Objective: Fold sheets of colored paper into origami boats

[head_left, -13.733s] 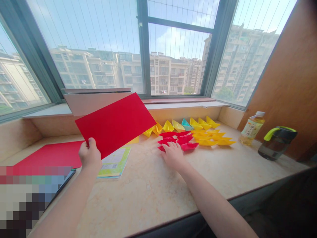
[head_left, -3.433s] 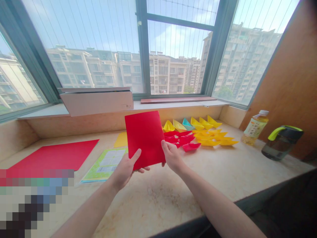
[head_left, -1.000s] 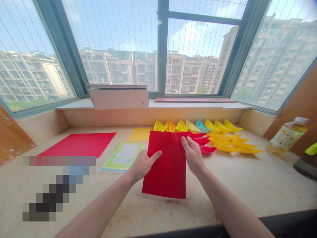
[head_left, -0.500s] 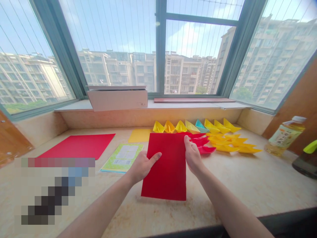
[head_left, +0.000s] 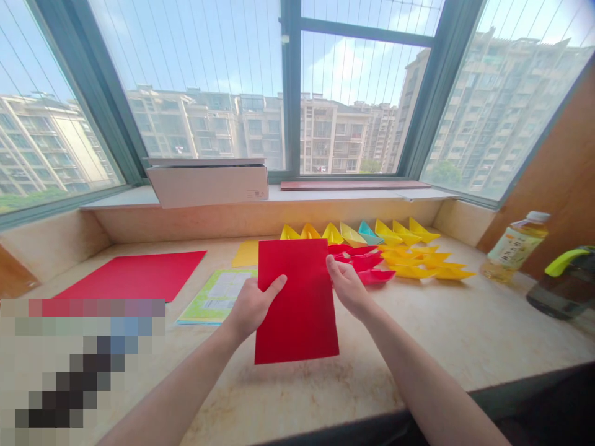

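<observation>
A red sheet of paper [head_left: 300, 310] is held up a little above the counter, its face toward me. My left hand [head_left: 253, 303] grips its left edge, thumb lying across the front and fingers hidden behind. At the upper right edge, my right hand [head_left: 346, 282] pinches the paper with the thumb near the corner. Behind the sheet stand red folded paper boats [head_left: 367, 263], partly covered by it. Several yellow paper boats [head_left: 413, 263] lie to their right. A back row of boats includes a blue one [head_left: 370, 233].
A large red sheet [head_left: 134, 272] lies at left, beside a green-edged packet [head_left: 199, 303] and yellow paper [head_left: 246, 254]. A white box [head_left: 209, 186] sits on the window ledge. At right stand a drink bottle [head_left: 514, 248] and a dark jug with a green handle [head_left: 564, 285].
The view has shifted slightly to the right. The red paper has turned a little in my hands, its lower right corner now higher; both hands still hold it.
</observation>
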Motion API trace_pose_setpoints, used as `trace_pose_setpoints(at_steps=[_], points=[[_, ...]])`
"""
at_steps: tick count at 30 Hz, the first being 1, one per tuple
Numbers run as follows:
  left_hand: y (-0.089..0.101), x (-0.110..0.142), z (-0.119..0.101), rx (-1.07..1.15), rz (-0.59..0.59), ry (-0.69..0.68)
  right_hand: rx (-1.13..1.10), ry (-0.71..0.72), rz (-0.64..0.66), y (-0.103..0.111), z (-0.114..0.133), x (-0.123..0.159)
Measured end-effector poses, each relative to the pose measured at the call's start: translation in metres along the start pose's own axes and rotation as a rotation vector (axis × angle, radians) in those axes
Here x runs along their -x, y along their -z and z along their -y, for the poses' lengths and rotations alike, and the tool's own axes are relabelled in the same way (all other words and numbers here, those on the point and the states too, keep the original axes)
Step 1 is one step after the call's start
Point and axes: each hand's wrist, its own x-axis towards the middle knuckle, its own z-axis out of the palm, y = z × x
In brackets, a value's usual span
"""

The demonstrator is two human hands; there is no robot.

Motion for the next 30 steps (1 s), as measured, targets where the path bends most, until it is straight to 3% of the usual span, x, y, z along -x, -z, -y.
trace_pose_setpoints(at_steps=[2, 8, 14, 19, 21, 26, 28, 30], points=[[-0.0001, -0.002, 0.0015, 0.009, -0.045, 0.004, 0.025, -0.022, 0.044, -0.002, -0.0029, 0.0002], [-0.0072, -0.0014, 0.0018, 0.08, -0.071, 0.007, 0.055, 0.022, -0.085, -0.0063, -0.0095, 0.0022], [-0.0023, -0.0017, -0.0011, 0.046, -0.094, 0.004, 0.078, 0.031, -0.006, -0.005, -0.006, 0.0019], [-0.0029, -0.0022, -0.0012, 0.112, -0.089, 0.031, 0.19, 0.109, -0.106, -0.0068, -0.0045, 0.0039], [-0.0029, -0.0015, -0.0015, 0.145, -0.054, 0.029, 0.191, 0.113, -0.111, -0.0073, -0.0054, 0.004], [-0.0007, 0.0, -0.0006, 0.139, 0.17, 0.048, 0.127, 0.083, -0.189, -0.0032, -0.0089, -0.0013], [-0.0002, -0.0011, 0.0009, 0.072, 0.139, 0.012, 0.066, 0.063, -0.179, -0.0017, -0.0095, -0.0031], [0.0004, -0.0031, 0.0028, 0.015, 0.015, -0.043, 0.01, 0.034, -0.102, -0.002, -0.0091, -0.003]])
